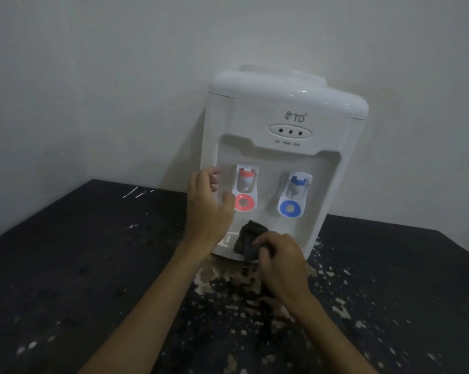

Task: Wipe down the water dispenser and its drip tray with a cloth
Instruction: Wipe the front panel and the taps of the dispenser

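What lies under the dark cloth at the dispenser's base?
The white drip tray; its left part shows beside the cloth. The part beneath the cloth and the right hand is covered.

A dark, almost black surface (66, 265) fills the lower half of the view. It runs back to a plain, pale grey-white wall (93, 76), which takes up the whole upper half. The surface's finish is worn. Near the middle lies a large, ragged pale patch (217, 276) where the dark coating has flaked off, broken up by dark blotches. Smaller pale flecks (363, 306) scatter across the right side, thinning toward the edge. A few more flecks sit at the lower left (25, 349). Close to the back left, just in front of the wall, are several short white streaks (136, 191). The light is dim and fine detail is blurred.
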Action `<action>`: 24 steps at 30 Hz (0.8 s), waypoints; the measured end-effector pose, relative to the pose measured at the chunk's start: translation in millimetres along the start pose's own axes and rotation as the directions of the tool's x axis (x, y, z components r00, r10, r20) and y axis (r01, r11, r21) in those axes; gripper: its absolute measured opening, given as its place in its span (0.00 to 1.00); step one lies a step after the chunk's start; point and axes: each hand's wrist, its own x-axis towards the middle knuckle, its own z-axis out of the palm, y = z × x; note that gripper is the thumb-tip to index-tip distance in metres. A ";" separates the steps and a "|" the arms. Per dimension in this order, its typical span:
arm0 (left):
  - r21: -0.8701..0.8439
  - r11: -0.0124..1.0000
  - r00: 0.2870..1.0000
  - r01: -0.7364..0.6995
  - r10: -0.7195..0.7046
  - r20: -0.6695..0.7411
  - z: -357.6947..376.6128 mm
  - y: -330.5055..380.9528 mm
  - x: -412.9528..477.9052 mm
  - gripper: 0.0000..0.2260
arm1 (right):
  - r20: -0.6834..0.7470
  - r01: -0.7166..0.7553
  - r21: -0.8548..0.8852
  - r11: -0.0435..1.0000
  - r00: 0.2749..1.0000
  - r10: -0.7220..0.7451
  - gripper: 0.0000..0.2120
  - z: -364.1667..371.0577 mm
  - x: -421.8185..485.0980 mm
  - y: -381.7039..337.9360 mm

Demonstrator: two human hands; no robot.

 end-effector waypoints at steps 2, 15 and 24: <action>0.051 0.999 0.999 0.011 -0.014 0.052 6.8 -0.2 -6.3 0.17 | -0.068 -0.162 0.182 0.970 0.982 0.176 0.09 -13.3 6.3 8.5; 0.051 0.945 0.905 0.324 -0.325 0.275 21.3 -15.1 -12.4 0.08 | 0.070 -0.352 0.452 0.819 0.930 0.361 0.06 -50.7 55.0 38.2; 0.023 0.960 0.948 0.278 -0.278 0.154 29.0 -19.0 -13.7 0.10 | 0.016 -0.265 0.298 0.917 0.962 0.272 0.11 -48.7 59.9 45.0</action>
